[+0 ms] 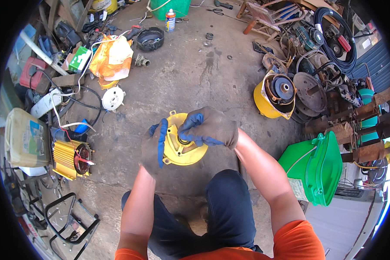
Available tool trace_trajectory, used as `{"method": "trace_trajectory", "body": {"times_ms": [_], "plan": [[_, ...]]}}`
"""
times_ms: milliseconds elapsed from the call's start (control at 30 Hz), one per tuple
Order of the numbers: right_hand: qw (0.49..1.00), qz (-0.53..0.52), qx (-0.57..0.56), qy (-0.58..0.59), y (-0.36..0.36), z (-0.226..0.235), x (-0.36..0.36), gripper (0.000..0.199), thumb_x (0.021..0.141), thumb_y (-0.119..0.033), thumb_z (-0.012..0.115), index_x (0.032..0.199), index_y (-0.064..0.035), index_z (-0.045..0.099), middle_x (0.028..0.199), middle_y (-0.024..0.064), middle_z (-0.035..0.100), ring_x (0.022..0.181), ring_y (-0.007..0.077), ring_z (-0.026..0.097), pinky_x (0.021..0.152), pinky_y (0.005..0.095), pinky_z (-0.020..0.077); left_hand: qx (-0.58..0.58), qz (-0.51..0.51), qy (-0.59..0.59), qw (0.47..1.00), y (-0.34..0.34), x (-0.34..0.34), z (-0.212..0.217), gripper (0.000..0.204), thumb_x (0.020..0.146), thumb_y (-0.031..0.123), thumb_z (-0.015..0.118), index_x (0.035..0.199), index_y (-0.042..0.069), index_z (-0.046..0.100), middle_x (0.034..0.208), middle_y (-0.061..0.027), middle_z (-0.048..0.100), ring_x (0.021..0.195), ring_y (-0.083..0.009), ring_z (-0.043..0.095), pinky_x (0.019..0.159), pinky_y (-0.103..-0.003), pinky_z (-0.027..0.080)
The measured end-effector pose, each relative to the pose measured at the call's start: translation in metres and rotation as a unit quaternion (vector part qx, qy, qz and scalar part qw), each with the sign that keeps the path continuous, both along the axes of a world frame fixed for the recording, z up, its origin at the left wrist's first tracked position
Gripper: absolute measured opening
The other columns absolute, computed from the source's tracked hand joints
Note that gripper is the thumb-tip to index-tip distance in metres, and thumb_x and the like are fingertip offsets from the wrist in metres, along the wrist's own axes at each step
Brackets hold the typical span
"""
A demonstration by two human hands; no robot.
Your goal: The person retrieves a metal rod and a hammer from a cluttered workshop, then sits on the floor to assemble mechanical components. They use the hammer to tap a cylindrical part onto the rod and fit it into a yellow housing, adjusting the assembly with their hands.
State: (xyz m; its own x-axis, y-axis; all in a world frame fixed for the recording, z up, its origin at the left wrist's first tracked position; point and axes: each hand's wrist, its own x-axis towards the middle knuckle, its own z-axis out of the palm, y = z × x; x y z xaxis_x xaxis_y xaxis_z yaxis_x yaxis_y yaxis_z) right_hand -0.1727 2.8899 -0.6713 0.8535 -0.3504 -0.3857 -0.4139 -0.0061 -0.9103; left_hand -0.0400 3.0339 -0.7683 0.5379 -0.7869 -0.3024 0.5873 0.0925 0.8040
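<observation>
- Knees and lap (221, 203): near centre, dark trousers; the person sits or crouches over the concrete floor (182, 73), forearms rising from the lower edge.
- Left hand (154, 145): gloved, grey with blue coating; its grip is clamped on the left rim of the yellow cover (182, 151), fingers wrapped over the edge.
- Right hand (210, 128): gloved alike; fingers curled together over the top and centre of the cover, pressing at its hub; whether they pinch a small part there cannot be told.
- Yellow cover: round, flanged, cast-looking piece with a central bore, held in the air above the knees, between both hands. Judged stiff and moderately heavy, hard-edged, not fragile; painted face likely slick if oily, so the rim is the surest place to hold, with the hub left free.
- Green plastic can (320, 169): near right, lying on the floor.
- Finned yellow motor body (71, 158): near left, windings showing, beside a pale jerrycan (26, 138).
- Yellow motor housing (275, 95): farther right, open end up, next to dark discs.
- White round cap (113, 98): farther left on the floor.
- Orange plastic bag (110, 58): far left.
- Black bowl (150, 39) and spray can (170, 19): far centre.
</observation>
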Motion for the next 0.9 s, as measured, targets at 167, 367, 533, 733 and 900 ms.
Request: {"method": "trace_trajectory", "body": {"times_ms": [167,367,533,733,900], "plan": [[0.992,-0.092,0.009,0.088,0.002,0.005,0.008,0.034,0.092,-0.036,0.067,0.091,-0.0013,0.071,0.065,0.0013,0.063,0.052,0.0063,0.055,0.045,0.0235,0.0416,0.047,0.045,0.035,0.997,0.001,-0.012,0.006,0.032,0.100,0.027,0.061,0.113,-0.002,0.061,0.100,-0.0073,0.068,0.086,-0.0114,0.065,0.074,-0.025,0.054],[0.952,-0.180,-0.150,0.195,-0.057,0.028,-0.002,0.038,0.094,-0.038,0.062,0.091,-0.0009,0.070,0.065,0.0052,0.064,0.056,0.0123,0.061,0.052,0.0292,0.0478,0.196,0.102,-0.047,0.974,0.006,-0.031,0.009,0.046,0.099,0.043,0.060,0.115,0.000,0.061,0.101,-0.0065,0.067,0.091,-0.0125,0.059,0.082,-0.030,0.050],[0.886,-0.080,-0.287,0.356,-0.142,0.018,-0.051,0.036,0.089,-0.038,0.059,0.099,-0.0052,0.070,0.080,0.0172,0.071,0.083,0.0354,0.069,0.081,0.0434,0.0527,0.198,0.085,-0.005,0.977,-0.017,-0.020,0.019,0.044,0.099,0.041,0.060,0.113,-0.001,0.061,0.099,-0.0047,0.066,0.088,-0.0111,0.058,0.079,-0.028,0.049],[0.859,-0.170,-0.354,0.330,-0.238,-0.028,-0.073,0.034,0.083,-0.034,0.064,0.095,-0.0027,0.071,0.089,0.0201,0.071,0.092,0.0385,0.067,0.085,0.0450,0.0520,0.226,0.142,0.004,0.964,-0.051,-0.014,0.021,0.034,0.098,0.037,0.064,0.106,0.004,0.062,0.093,-0.0017,0.065,0.085,-0.0071,0.056,0.073,-0.024,0.048],[0.855,-0.197,-0.369,0.306,-0.344,-0.112,-0.041,0.040,0.085,-0.035,0.066,0.112,-0.0054,0.068,0.097,0.0202,0.071,0.101,0.0373,0.066,0.090,0.0449,0.0505,0.230,0.110,-0.064,0.965,-0.056,0.003,0.006,0.026,0.101,0.032,0.058,0.106,0.007,0.063,0.093,-0.0011,0.066,0.084,-0.0069,0.059,0.073,-0.024,0.049]]}}
